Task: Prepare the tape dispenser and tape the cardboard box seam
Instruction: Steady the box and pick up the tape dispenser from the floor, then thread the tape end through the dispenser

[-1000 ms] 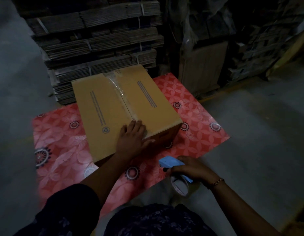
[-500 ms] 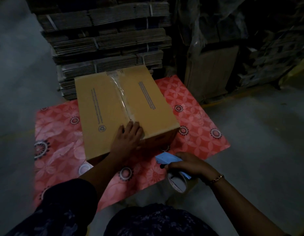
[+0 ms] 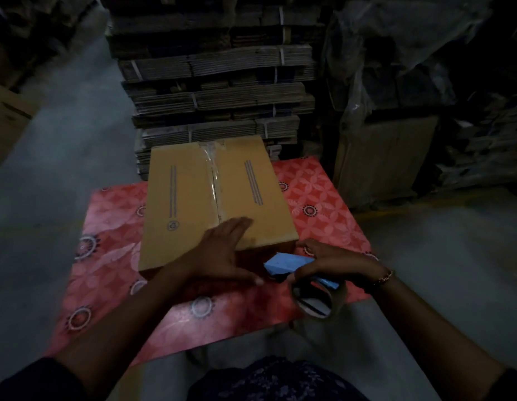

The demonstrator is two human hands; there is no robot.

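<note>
A closed brown cardboard box lies on a red patterned mat. Clear tape runs along its middle seam. My left hand rests flat over the box's near edge, fingers spread on the top and thumb down in front of the box. My right hand is closed on a blue tape dispenser just in front of the box's near right corner. The roll of tape hangs below the hand.
Bundled stacks of flat cardboard rise right behind the box. Plastic-wrapped goods and a wooden crate stand at the back right. Another box sits at the far left. Grey concrete floor surrounds the mat.
My left hand has slid toward the near edge of the box. My right hand with the dispenser has come up closer to the box's near right corner. My head has shifted the view.
</note>
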